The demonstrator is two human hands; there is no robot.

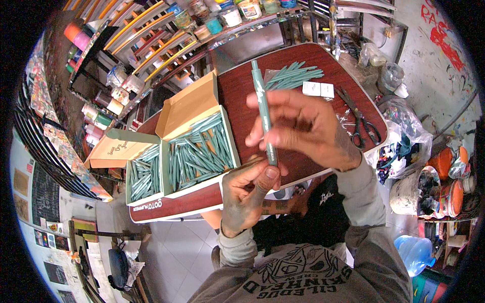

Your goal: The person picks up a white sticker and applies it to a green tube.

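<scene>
Pen [263, 110] is nearly upright over the table [233, 81], its lower end pinched in the left hand [242, 197]. The right hand [313, 127] curls beside its middle; blur hides any grip. A loosened left pinch could drop the pen.

The pen [261, 96], a slim grey-green cylinder, is displaying pale markings along its barrel and is standing nearly upright, its narrower upper end leaning slightly leftward. Its lower end is resting in the left hand [246, 196], its middle lying beside the right thumb [283, 136].
</scene>
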